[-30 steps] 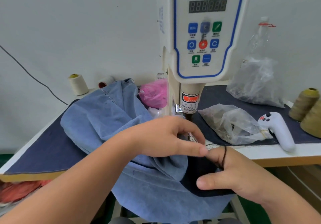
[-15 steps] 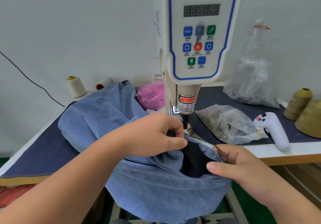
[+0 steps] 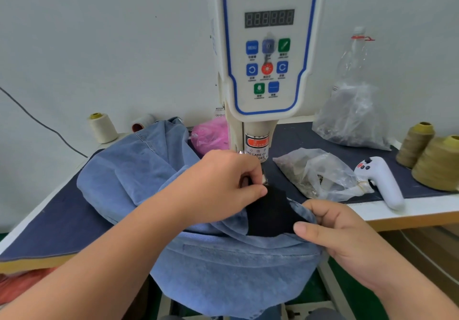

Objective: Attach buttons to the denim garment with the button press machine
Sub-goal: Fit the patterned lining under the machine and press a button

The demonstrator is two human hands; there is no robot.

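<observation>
Left hand (image 3: 223, 185) pinches the denim garment (image 3: 223, 265) fold just under the button press machine (image 3: 263, 53) head. Right hand (image 3: 342, 235) grips the garment's edge by the dark patch (image 3: 268, 212).

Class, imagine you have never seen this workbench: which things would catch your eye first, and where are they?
The tall white button press machine with its blue-edged control panel stands at centre. Below it, the left hand pinches dark fabric near the press head, and the right hand grips the edge of the blue denim garment spilling over the table's front. Olive thread cones sit at far right.
</observation>
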